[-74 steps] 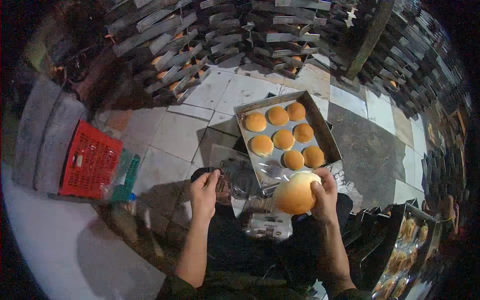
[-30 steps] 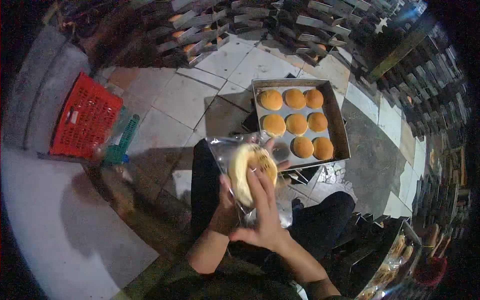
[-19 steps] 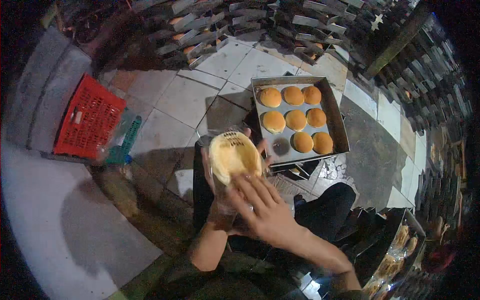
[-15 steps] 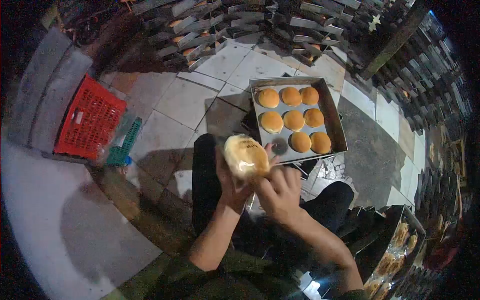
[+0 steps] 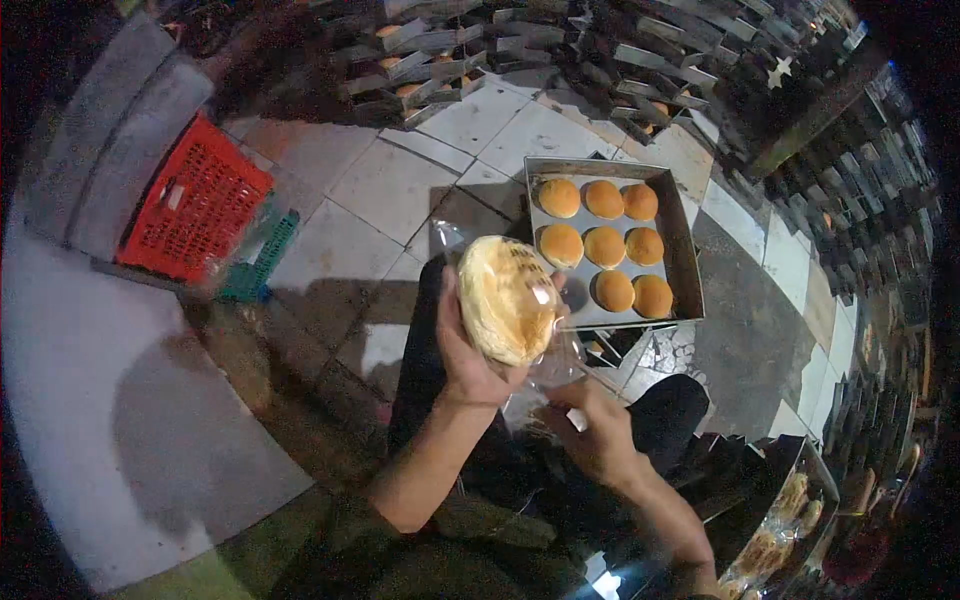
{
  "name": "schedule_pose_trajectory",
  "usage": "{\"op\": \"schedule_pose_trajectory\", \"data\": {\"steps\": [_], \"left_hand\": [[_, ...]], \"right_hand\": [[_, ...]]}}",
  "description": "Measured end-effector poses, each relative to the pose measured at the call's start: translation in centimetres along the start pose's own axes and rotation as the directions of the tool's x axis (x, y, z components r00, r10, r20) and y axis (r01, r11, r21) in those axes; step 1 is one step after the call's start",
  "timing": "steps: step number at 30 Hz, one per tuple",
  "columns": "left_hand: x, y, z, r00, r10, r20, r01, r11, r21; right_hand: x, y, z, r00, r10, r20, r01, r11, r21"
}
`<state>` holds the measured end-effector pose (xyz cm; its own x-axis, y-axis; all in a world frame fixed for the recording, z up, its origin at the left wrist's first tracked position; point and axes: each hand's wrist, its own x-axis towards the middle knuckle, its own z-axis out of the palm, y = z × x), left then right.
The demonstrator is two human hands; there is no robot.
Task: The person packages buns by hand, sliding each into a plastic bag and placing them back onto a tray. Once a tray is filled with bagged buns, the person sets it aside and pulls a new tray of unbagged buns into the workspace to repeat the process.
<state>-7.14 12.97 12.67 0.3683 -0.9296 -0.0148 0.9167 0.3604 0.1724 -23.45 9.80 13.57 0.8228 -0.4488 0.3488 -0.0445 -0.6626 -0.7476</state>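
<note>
At the left, a red crate [image 5: 198, 205] is being seen, with a green crate [image 5: 262, 255] being placed just beside it. Near the middle, a large bun [image 5: 505, 305] is being supported from below by the left hand [image 5: 472, 365]; this grip is being clamped around its sides. The bun is being enclosed by a clear bag [image 5: 562, 350]. Compared with the moment just before, the right hand [image 5: 602, 430] is being held lower, apart from the bun and near the bag's loose end. So the bun is being carried by the left hand alone, and the bag's end is apparently being handled. Whether the right grip is being clamped on the film cannot be told. Further right, eight buns [image 5: 604, 247] are being held in a metal tray [image 5: 686, 255], and at the lower right wrapped breads [image 5: 785, 525] are being shown.

On the red crate a pale patch [image 5: 175, 197] is being displayed, without readable words. Dark marks [image 5: 515, 256] over the bun, perhaps bag printing, are being shown too small for reading. No brand is being recognised.
</note>
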Motion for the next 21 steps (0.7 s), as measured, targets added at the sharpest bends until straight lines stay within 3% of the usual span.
{"op": "schedule_pose_trajectory", "data": {"steps": [1,2,3,4,5,6,7,8,9,10,11,12,14,16,17,18,19,20,21], "left_hand": [[0.1,-0.3,-0.1,1.000,-0.007,-0.002,0.007,1.000,-0.003],[0.1,-0.6,-0.1,0.998,-0.014,-0.054,0.012,0.999,-0.038],[0.2,-0.8,0.0,0.994,-0.022,-0.105,0.015,0.997,-0.071],[0.7,-0.7,-0.5,0.995,-0.021,-0.100,0.013,0.997,-0.074],[1.3,0.0,-1.6,0.994,0.020,-0.110,-0.033,0.993,-0.117],[1.8,0.9,-2.2,0.991,0.061,-0.119,-0.079,0.985,-0.155],[2.3,2.0,-2.7,0.988,0.132,-0.075,-0.133,0.991,0.000],[2.1,2.5,-3.2,0.981,0.183,-0.062,-0.183,0.983,0.012],[1.6,2.5,-2.0,0.983,0.148,-0.107,-0.151,0.988,-0.015],[0.8,2.2,-0.4,0.983,0.096,-0.158,-0.104,0.994,-0.041],[0.3,1.5,0.5,0.984,0.081,-0.156,-0.088,0.995,-0.040],[0.0,0.7,1.3,0.979,0.108,-0.173,-0.109,0.994,0.004],[-0.2,0.1,2.0,0.973,0.133,-0.187,-0.126,0.991,0.048],[-0.4,0.1,2.2,0.971,0.153,-0.186,-0.140,0.987,0.079],[-0.5,0.2,2.3,0.970,0.160,-0.182,-0.147,0.986,0.079],[-0.6,0.1,2.3,0.974,0.133,-0.185,-0.118,0.989,0.089],[-0.8,-0.1,2.3,0.977,0.100,-0.188,-0.082,0.992,0.099],[-0.7,-0.3,1.7,0.979,0.093,-0.183,-0.075,0.992,0.098],[-0.4,-0.6,0.5,0.978,0.056,-0.203,-0.046,0.997,0.055]], "right_hand": [[-0.2,0.7,0.1,0.998,-0.030,0.062,0.041,0.985,-0.169],[-0.6,0.6,0.2,0.998,-0.023,0.062,0.034,0.984,-0.173],[-0.7,0.2,0.4,0.946,0.199,0.258,-0.103,0.934,-0.343],[-0.8,-0.1,0.4,0.814,0.425,0.397,-0.180,0.834,-0.522],[-3.6,1.6,1.4,0.579,0.226,0.784,0.108,0.931,-0.348],[-2.4,-1.5,0.3,0.317,0.035,0.948,0.013,0.999,-0.042],[-2.3,-2.7,-0.8,0.416,0.070,0.907,-0.106,0.994,-0.029],[-2.5,-3.3,-1.9,0.499,0.116,0.859,-0.218,0.976,-0.005],[-1.1,-3.4,-3.0,0.801,0.168,0.574,-0.237,0.971,0.046],[0.4,-3.2,-3.7,0.957,0.225,0.181,-0.246,0.963,0.105],[1.0,-2.1,-3.2,0.940,0.341,0.026,-0.338,0.912,0.232],[0.7,-0.9,-2.4,0.940,0.341,0.013,-0.334,0.915,0.227],[0.3,0.5,-0.8,0.876,0.427,0.223,-0.459,0.602,0.653],[0.5,-0.2,-0.9,0.887,0.419,0.192,-0.432,0.612,0.663],[0.8,-0.3,-1.1,0.985,0.164,0.054,-0.172,0.918,0.357],[0.8,-0.4,-1.3,0.990,-0.136,0.027,0.137,0.990,-0.027],[0.5,-0.1,-1.3,0.979,-0.178,0.094,0.193,0.966,-0.171],[0.3,-0.2,-1.3,0.980,-0.176,0.089,0.190,0.966,-0.177],[0.1,-0.5,-1.2,0.981,-0.047,0.186,0.113,0.926,-0.360]]}}
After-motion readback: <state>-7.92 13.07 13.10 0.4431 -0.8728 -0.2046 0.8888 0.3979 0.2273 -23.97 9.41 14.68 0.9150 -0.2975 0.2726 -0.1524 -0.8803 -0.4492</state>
